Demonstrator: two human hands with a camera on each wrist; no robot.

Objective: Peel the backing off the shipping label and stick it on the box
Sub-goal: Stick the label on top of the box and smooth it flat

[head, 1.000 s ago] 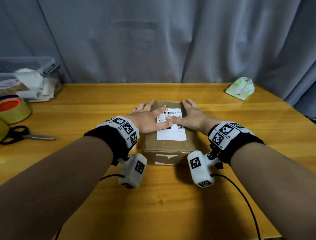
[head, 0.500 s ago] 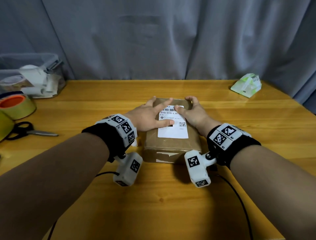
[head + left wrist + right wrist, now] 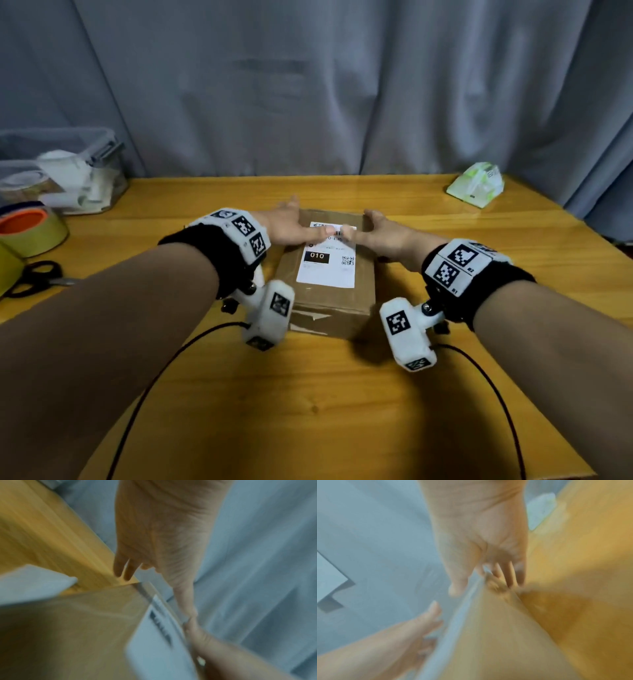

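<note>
A brown cardboard box [image 3: 329, 301] lies in the middle of the wooden table [image 3: 308, 394]. The white shipping label [image 3: 325, 270] lies flat on its top, showing a barcode, "010" and a QR code. My left hand [image 3: 291, 226] and right hand [image 3: 380, 233] rest at the box's far end with fingers straight, and the two thumbs press the label's far edge, tips almost touching. The blurred left wrist view shows the left hand [image 3: 163, 534], the box [image 3: 77, 628] and the label [image 3: 154, 649]. In the blurred right wrist view the right hand [image 3: 479, 534] reaches over the box [image 3: 496, 642].
A clear plastic bin [image 3: 61, 171] with white rolls stands at the back left, tape rolls [image 3: 30, 229] and black scissors [image 3: 34, 277] in front of it. A green-white packet [image 3: 476, 185] lies at the back right. A grey curtain hangs behind the table.
Both thumbs have slid from the label's middle to its far edge, uncovering the "010" and the QR code. The box has not moved.
</note>
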